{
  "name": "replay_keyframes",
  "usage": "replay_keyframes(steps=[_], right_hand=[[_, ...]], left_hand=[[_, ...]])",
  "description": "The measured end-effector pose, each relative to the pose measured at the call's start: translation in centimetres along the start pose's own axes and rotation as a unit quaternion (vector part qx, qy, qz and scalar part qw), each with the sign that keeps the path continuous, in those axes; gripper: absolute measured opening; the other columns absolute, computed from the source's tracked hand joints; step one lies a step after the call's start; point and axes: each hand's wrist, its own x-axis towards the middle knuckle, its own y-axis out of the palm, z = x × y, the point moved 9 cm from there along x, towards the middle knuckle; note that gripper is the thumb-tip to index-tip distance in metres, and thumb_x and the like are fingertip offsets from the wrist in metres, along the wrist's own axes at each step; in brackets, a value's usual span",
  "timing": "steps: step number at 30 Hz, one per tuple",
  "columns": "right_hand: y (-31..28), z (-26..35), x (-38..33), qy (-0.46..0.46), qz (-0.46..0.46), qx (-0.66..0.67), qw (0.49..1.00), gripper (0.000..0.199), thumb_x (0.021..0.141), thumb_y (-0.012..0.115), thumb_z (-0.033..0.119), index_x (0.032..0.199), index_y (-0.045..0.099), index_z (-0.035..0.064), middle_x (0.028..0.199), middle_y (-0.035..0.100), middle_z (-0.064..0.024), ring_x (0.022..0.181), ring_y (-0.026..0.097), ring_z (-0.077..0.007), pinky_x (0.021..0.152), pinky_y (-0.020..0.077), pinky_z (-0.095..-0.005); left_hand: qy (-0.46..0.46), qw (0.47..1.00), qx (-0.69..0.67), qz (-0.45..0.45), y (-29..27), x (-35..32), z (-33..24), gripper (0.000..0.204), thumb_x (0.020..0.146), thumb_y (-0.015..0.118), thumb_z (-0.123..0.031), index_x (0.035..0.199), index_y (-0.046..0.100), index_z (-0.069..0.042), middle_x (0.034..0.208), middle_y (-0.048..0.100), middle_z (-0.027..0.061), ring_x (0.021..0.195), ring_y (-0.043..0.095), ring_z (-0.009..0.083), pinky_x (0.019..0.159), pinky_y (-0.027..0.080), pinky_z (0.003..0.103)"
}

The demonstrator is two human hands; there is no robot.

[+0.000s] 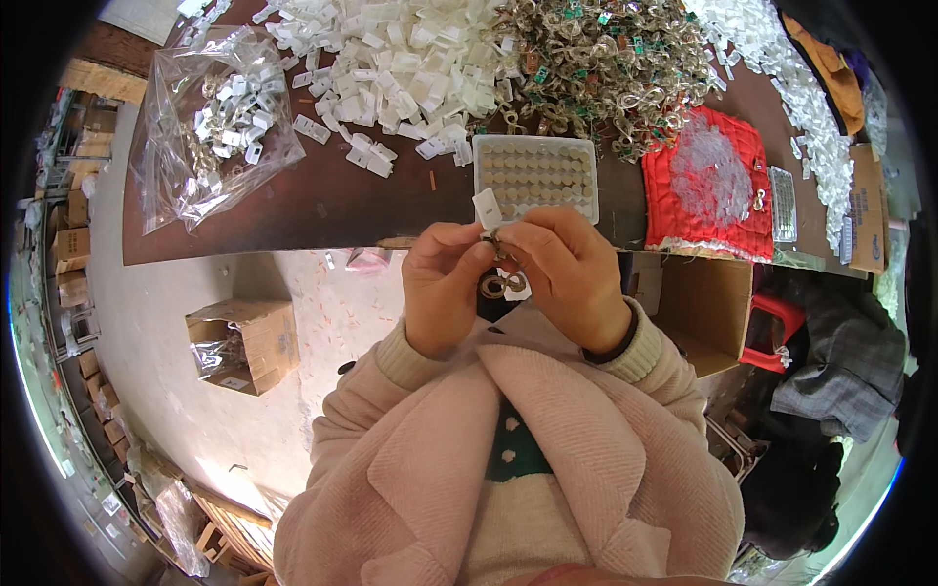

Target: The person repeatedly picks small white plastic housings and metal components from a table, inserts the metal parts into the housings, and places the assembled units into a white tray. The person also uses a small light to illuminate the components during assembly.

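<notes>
My left hand [440, 283] and my right hand [572, 278] meet in front of the table's near edge, fingers pinched together. A small white plastic case [487, 208] sticks up between the fingertips, gripped on the left hand's side. Below the fingers hangs a small coiled cable [502, 285]. Its upper end runs into the right hand's pinch, where the fingers hide the join. Just beyond the hands sits a pale translucent tray [479, 166] with rows of small round beige pieces.
White plastic cases [415, 63] lie heaped behind the tray, beside a pile of coiled cables with green boards [596, 59]. At left is a clear bag [161, 171] of parts. A red cloth [674, 210] bears clear bits. Cardboard boxes [269, 342] stand below the table.
</notes>
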Motion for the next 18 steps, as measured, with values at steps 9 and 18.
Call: replay_keyframes(steps=[9, 18], right_hand=[[0.2, 1.0, -0.1, -0.017, 0.006, -0.025, 1.0, 0.029, 0.074, 0.071, 0.002, 0.102, 0.066, 0.0046, 0.097, 0.063, -0.0107, 0.081, 0.066, -0.0295, 0.067, 0.0556, -0.0355], [0.0, 1.4, -0.1, -0.002, 0.021, -0.011, 1.0, 0.023, 0.079, 0.074, -0.003, 0.1, 0.068, 0.0043, 0.093, 0.065, -0.0107, 0.076, 0.067, -0.0283, 0.064, 0.0552, -0.0345]], left_hand=[[-0.007, 1.0, 0.006, -0.01, 0.0, -0.5, 0.0, 0.019, 0.096, 0.059, 0.007, 0.111, 0.062, -0.003, 0.102, 0.069, 0.0129, 0.086, 0.069, 0.0222, 0.076, 0.059, 0.033], [-0.046, 0.999, -0.002, 0.001, -0.2, -0.9, 0.2, 0.018, 0.096, 0.06, 0.004, 0.113, 0.063, -0.003, 0.103, 0.068, 0.0116, 0.085, 0.068, 0.0216, 0.074, 0.058, 0.033]])
